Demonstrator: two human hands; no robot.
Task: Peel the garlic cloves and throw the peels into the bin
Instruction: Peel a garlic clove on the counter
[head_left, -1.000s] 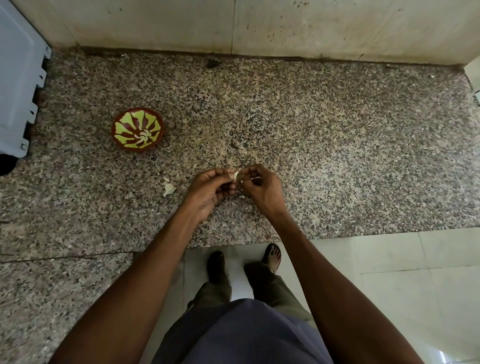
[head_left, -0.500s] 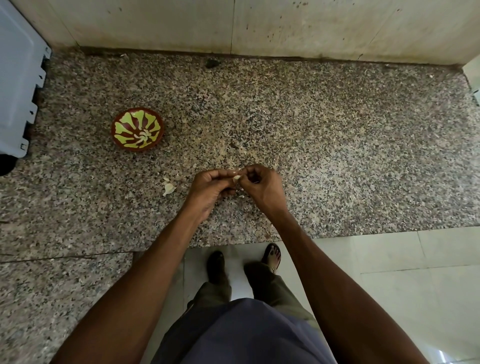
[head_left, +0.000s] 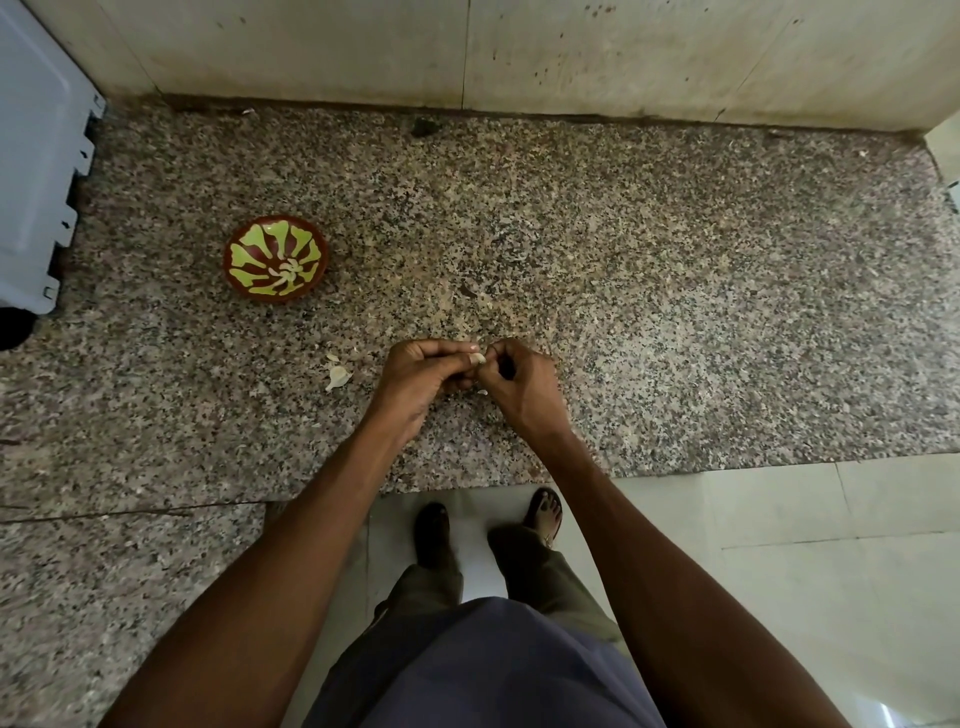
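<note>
Both hands meet over the speckled granite counter (head_left: 675, 312). My left hand (head_left: 421, 379) and my right hand (head_left: 519, 384) pinch one small pale garlic clove (head_left: 477, 358) between their fingertips; most of the clove is hidden by the fingers. A bit of white peel (head_left: 482, 392) shows just under the hands. More loose peel pieces (head_left: 336, 375) lie on the counter to the left of my left hand. A red bowl with a green pattern (head_left: 275, 258) stands at the back left and holds a few pale peeled cloves. No bin is in view.
A grey plastic appliance (head_left: 36, 171) stands at the counter's far left edge. A tiled wall (head_left: 467, 52) runs along the back. The counter's front edge is just below the hands, with my feet (head_left: 488, 525) on the light floor tiles beneath.
The two hands have drawn closer together around the clove, and less of it shows now. The bowl and loose peels have not moved.
</note>
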